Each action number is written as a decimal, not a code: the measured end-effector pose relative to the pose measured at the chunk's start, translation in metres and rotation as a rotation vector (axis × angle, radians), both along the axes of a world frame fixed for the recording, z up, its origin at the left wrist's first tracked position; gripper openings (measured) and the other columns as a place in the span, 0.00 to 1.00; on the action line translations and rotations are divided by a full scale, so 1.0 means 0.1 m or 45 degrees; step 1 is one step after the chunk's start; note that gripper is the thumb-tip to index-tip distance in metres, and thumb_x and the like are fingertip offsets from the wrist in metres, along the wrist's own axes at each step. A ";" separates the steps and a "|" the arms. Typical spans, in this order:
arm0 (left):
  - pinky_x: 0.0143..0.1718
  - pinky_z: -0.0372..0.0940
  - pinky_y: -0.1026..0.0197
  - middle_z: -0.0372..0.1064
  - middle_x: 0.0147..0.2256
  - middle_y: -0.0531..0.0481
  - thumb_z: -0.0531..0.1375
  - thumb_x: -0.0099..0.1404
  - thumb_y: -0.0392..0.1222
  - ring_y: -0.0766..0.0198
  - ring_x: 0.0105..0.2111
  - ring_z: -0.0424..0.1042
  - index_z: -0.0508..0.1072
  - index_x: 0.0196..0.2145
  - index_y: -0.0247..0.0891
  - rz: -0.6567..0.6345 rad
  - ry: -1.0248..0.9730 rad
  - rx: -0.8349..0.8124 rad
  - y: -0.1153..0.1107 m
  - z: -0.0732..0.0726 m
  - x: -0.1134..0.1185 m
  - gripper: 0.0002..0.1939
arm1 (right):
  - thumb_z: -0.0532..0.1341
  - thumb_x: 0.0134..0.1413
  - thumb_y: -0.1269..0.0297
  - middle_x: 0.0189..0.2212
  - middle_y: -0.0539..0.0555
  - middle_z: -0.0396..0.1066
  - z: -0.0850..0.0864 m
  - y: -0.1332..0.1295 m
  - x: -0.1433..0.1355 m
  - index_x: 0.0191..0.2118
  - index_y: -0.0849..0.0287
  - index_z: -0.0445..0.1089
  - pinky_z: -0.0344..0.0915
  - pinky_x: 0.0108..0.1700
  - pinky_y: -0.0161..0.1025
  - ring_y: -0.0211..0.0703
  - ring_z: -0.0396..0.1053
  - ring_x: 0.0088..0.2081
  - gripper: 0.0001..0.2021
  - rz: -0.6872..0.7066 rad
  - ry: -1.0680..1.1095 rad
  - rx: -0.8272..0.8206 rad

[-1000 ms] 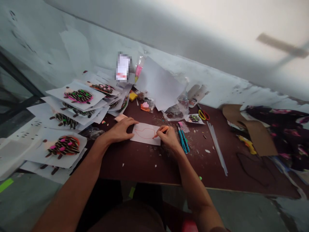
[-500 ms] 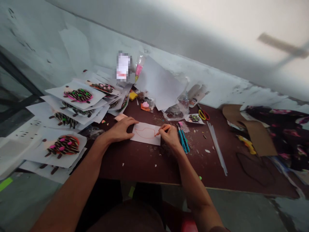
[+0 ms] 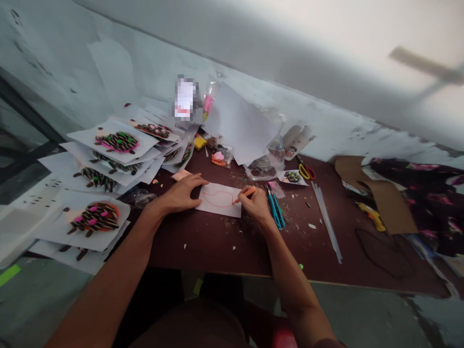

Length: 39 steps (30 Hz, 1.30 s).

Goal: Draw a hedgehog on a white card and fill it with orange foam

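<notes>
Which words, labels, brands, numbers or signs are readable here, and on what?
None legible.
Pixelated screen: blocked out, unreadable.
White item by the wall: small marks, too blurred to read.
White surface at far left: dark marks, too small to tell if text.
White paper between the hands: orange outline, no lettering visible.

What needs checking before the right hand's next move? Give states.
1. Left hand at the left edge of the white card: ok.
2. Orange pen gripped in the right hand: ok.
3. Pen tip touching the card: cannot tell, too small.
4. Drawn outline closed at the pen end: cannot tell.
5. Room to the right: probably not ok, teal-handled tools lie close beside that hand.
6. Red-and-yellow scissors away from both hands: ok.
</notes>
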<state>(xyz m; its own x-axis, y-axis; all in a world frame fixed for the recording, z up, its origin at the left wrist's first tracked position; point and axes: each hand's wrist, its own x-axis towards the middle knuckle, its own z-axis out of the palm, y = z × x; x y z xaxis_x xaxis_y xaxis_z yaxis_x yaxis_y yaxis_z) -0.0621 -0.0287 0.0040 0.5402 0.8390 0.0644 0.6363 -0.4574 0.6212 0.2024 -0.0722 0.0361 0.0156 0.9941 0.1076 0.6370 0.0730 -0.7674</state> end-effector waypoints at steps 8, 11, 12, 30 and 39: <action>0.67 0.51 0.44 0.64 0.62 0.40 0.61 0.54 0.39 0.48 0.67 0.55 0.70 0.58 0.38 -0.042 -0.026 0.022 -0.01 0.02 0.02 0.31 | 0.55 0.40 0.69 0.15 0.48 0.66 0.03 -0.01 -0.02 0.19 0.62 0.77 0.48 0.24 0.32 0.33 0.56 0.20 0.12 0.025 -0.017 -0.021; 0.67 0.52 0.46 0.64 0.62 0.41 0.60 0.53 0.37 0.49 0.66 0.57 0.70 0.57 0.38 -0.079 -0.054 0.047 -0.01 0.02 0.04 0.31 | 0.55 0.40 0.69 0.16 0.49 0.66 0.02 -0.01 -0.01 0.19 0.63 0.77 0.48 0.24 0.33 0.33 0.56 0.20 0.12 0.035 0.000 -0.018; 0.67 0.52 0.46 0.64 0.62 0.41 0.60 0.53 0.36 0.48 0.66 0.57 0.70 0.57 0.38 -0.086 -0.054 0.047 -0.01 0.01 0.04 0.31 | 0.55 0.40 0.69 0.16 0.49 0.66 0.02 -0.01 -0.01 0.20 0.63 0.77 0.48 0.24 0.33 0.33 0.57 0.20 0.13 0.037 0.004 -0.017; 0.68 0.51 0.43 0.66 0.61 0.43 0.59 0.52 0.35 0.49 0.65 0.59 0.70 0.58 0.40 -0.089 -0.052 0.061 -0.01 -0.03 0.05 0.33 | 0.56 0.41 0.67 0.16 0.48 0.66 -0.01 -0.01 0.02 0.19 0.61 0.72 0.49 0.23 0.32 0.33 0.57 0.20 0.09 -0.054 0.059 0.037; 0.66 0.54 0.45 0.64 0.61 0.39 0.61 0.54 0.41 0.47 0.63 0.61 0.70 0.58 0.37 -0.096 -0.060 0.047 -0.03 0.01 0.07 0.32 | 0.57 0.54 0.58 0.30 0.55 0.76 -0.07 -0.06 -0.11 0.25 0.59 0.73 0.58 0.24 0.32 0.36 0.68 0.24 0.13 0.112 0.321 0.058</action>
<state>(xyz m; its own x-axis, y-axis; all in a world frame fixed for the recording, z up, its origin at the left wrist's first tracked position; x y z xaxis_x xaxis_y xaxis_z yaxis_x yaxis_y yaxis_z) -0.0555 -0.0316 0.0050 0.5974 0.7927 0.1214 0.5698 -0.5261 0.6313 0.1909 -0.0787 0.0286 -0.0385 0.9870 0.1561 0.4157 0.1579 -0.8957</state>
